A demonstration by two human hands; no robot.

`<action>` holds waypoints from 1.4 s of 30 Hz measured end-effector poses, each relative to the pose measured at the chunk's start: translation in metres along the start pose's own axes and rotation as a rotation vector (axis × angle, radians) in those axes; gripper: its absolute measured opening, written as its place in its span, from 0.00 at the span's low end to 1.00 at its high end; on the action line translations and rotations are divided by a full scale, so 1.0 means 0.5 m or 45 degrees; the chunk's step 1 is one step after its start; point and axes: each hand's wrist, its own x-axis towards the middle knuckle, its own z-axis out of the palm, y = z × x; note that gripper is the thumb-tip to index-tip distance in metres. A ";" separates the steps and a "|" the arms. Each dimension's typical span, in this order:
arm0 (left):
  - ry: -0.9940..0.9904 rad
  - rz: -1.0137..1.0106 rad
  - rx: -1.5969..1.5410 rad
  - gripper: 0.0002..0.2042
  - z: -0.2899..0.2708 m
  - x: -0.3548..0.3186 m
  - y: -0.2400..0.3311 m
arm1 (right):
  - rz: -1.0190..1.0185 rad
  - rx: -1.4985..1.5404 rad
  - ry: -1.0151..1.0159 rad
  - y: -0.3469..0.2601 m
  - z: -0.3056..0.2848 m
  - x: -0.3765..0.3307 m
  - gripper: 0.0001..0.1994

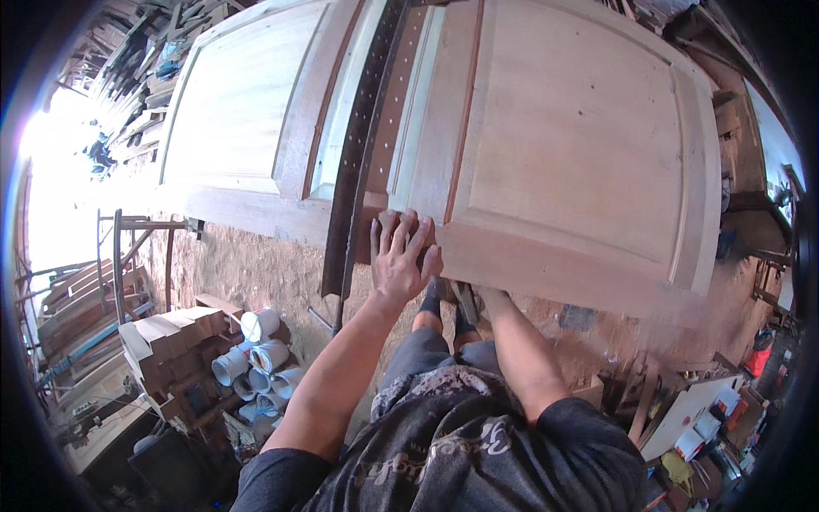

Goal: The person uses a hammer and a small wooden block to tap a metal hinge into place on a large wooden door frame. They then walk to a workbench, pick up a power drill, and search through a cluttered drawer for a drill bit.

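Observation:
My left hand (401,254) lies palm down on the near edge of a pale wooden panelled door (589,136), its fingers spread. Just left of the fingertips runs a long dark metal bar (357,162) with rows of holes, crossing the wood and jutting past the near edge. Beyond the bar, another pale framed wooden panel (243,102) stretches to the left. My right forearm (527,358) reaches forward to the door's near edge. Under that edge my right hand is hidden, so its fingers and anything in them cannot be seen.
Stacked wooden blocks (162,341) and several pale rolled cylinders (256,358) stand low on the left. Behind them is a metal frame (119,256). Lumber (136,85) is piled at the far left. A cluttered board (691,418) sits low on the right, over sandy ground (247,264).

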 end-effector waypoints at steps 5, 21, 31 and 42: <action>-0.005 -0.004 0.001 0.26 -0.007 -0.006 0.004 | 0.088 -0.178 -0.128 0.020 -0.010 -0.060 0.24; -0.192 0.022 0.000 0.32 -0.029 -0.031 -0.024 | -1.104 -1.465 -0.282 -0.136 -0.088 -0.555 0.30; 0.003 0.082 -0.666 0.12 -0.213 -0.078 -0.123 | -1.184 -1.590 1.016 -0.367 0.001 -0.297 0.19; 0.091 0.335 -0.588 0.07 -0.234 -0.149 -0.326 | -0.724 -2.121 -0.569 0.159 0.279 -0.448 0.47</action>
